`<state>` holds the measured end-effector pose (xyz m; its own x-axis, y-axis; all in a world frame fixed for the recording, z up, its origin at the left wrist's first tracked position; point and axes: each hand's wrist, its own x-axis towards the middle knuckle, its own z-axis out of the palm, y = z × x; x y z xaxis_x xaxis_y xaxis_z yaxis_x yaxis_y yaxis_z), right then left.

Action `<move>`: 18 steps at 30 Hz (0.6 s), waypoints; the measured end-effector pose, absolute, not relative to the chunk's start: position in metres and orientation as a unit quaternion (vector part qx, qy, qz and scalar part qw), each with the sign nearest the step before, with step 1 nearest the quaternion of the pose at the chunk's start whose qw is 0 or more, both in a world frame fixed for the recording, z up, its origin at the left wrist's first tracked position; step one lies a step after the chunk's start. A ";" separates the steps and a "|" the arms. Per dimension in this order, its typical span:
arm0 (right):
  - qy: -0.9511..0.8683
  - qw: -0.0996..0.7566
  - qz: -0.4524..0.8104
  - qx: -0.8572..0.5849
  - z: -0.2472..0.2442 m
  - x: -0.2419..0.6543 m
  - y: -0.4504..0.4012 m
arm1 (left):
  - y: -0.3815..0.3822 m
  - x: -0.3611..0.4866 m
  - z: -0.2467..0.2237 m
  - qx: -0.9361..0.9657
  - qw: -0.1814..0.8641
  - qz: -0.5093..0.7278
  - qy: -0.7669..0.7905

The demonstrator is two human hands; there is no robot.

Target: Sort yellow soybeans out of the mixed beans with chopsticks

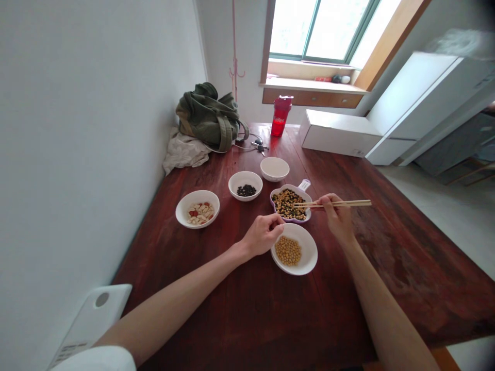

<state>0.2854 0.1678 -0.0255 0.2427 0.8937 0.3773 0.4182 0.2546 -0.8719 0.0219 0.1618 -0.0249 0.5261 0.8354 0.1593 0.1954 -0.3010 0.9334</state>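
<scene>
My right hand [339, 219] is closed around a pair of chopsticks [350, 203], whose tips reach into the mixed beans, yellow and black, in a purple-rimmed dish [305, 197] with a short handle. Just in front of that dish is a white bowl [309, 252] holding yellow soybeans [288, 251]. The curled fingers of my left hand [263, 234] grip this bowl at its upper left rim. Farther left stand a white bowl [234, 180] with black beans [246, 190] and another bowl [181, 208] with pale pieces and some red ones. A white bowl [275, 169] sits behind the dish.
A red shaker bottle [281, 117], keys [260, 146] and a white box [338, 133] are at the back of the wooden table [232, 304]. A green bag [209, 118] rests on a patterned cloth [185, 151] by the left wall.
</scene>
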 end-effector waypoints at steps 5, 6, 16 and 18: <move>-0.572 0.547 0.228 -0.567 -0.026 0.285 0.168 | 0.162 0.022 -0.025 0.733 0.476 0.336 0.351; -0.572 0.547 0.224 -0.569 -0.026 0.285 0.168 | 0.162 0.022 -0.025 0.732 0.477 0.337 0.351; -0.530 0.594 0.242 -0.555 -0.016 0.289 0.165 | 0.162 0.021 -0.025 0.729 0.482 0.342 0.345; -0.547 0.571 0.230 -0.567 -0.017 0.289 0.165 | 0.162 0.021 -0.025 0.729 0.482 0.342 0.346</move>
<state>0.2893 0.1649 -0.0165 0.2955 0.8831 0.3645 0.3576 0.2516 -0.8993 0.0211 0.1618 -0.0250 0.5278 0.8331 0.1655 0.1751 -0.2974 0.9386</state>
